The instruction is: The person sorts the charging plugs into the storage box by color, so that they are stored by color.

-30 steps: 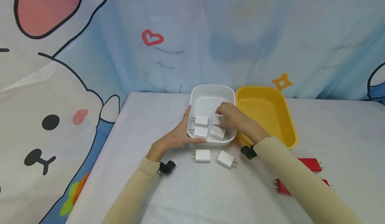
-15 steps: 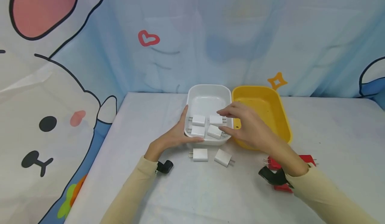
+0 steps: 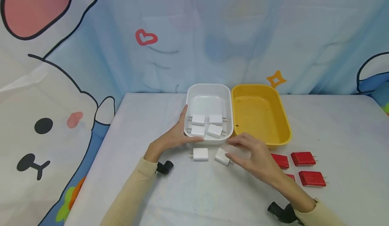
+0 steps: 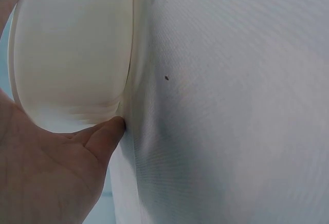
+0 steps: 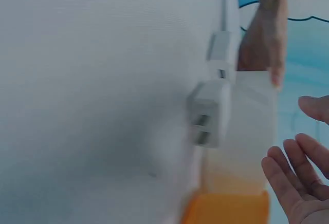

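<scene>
The left hand grips the white tray by its near-left corner; the right hand, empty, thumb and fingers parted, is beside the angled white charger on the tablecloth. Pinching the charger's flat sides seems best.

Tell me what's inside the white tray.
The white tray holds four white plug adapters, two on each side of its near half. Whatever lies directly beneath them is covered, and the left hand hides part of its outer wall.
</scene>
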A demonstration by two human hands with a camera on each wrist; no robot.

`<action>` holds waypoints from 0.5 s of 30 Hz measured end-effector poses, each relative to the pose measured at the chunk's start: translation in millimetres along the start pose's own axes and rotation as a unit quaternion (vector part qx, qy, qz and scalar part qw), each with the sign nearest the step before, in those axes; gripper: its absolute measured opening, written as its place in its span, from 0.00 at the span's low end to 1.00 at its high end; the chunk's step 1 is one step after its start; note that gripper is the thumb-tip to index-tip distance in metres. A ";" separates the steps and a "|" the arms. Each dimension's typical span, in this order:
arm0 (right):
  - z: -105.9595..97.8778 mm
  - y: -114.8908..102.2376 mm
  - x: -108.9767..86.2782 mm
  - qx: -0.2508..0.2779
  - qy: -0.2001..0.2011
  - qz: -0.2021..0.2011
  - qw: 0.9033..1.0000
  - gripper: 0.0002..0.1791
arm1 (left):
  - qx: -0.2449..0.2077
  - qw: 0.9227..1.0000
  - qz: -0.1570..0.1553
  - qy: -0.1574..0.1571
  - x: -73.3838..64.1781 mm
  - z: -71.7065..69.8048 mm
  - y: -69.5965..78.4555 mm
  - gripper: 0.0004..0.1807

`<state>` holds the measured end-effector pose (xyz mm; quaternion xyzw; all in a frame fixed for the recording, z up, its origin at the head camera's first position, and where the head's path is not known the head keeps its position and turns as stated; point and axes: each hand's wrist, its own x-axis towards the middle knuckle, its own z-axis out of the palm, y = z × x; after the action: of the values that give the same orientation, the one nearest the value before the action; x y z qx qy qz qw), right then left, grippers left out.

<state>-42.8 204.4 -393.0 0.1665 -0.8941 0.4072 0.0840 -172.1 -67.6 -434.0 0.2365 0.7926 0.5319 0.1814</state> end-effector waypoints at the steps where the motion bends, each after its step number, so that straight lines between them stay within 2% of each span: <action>1: 3.7 3.3 -2.1 0.004 -0.011 0.017 1.000 0.23 | 0.001 1.000 0.002 0.000 0.1 0.2 -0.5 0.76; 5: 17.7 14.6 -7.7 -0.003 -0.036 0.031 0.999 0.23 | 0.002 1.000 0.007 -0.005 0.9 1.1 -3.0 0.76; 9: 27.0 20.0 -8.9 -0.028 -0.028 0.020 0.999 0.24 | 0.007 1.000 0.001 -0.006 0.2 0.8 -3.2 0.76; 15: 30.2 20.7 -5.1 -0.034 -0.048 0.051 0.997 0.25 | 0.010 1.000 -0.001 -0.001 -0.9 -0.4 -0.2 0.75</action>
<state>-46.1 195.5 -428.8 0.1366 -0.9178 0.3718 0.0256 -171.6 -68.5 -434.0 0.2381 0.7982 0.5232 0.1801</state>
